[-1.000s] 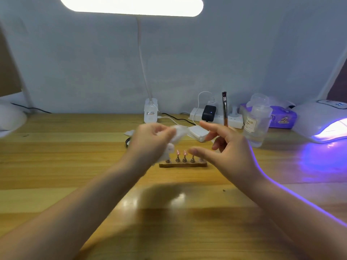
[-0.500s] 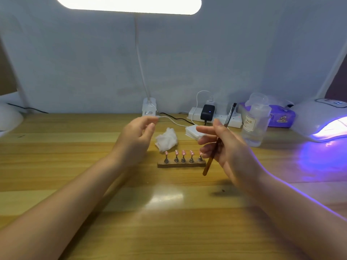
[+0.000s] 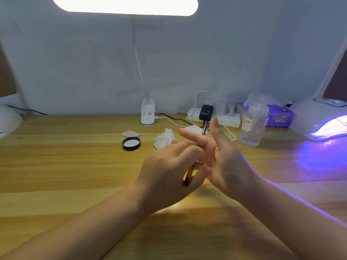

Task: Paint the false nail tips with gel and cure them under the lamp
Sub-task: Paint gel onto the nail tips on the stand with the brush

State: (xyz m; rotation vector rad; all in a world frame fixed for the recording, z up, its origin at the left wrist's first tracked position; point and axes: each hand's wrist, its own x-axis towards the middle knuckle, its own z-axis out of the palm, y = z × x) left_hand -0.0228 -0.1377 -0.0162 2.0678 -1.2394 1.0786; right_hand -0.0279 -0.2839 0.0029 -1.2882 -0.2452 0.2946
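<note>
Brush, thin, stiff and light, best pinched mid-handle, crossing between both hands above the tabletop: left hand curled round it, right hand fingers spread, lamp far right.

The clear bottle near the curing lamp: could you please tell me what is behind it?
Behind the clear bottle lies a purple tissue pack, partly covered by it; the pack's left end shows only dimly through the plastic.
</note>
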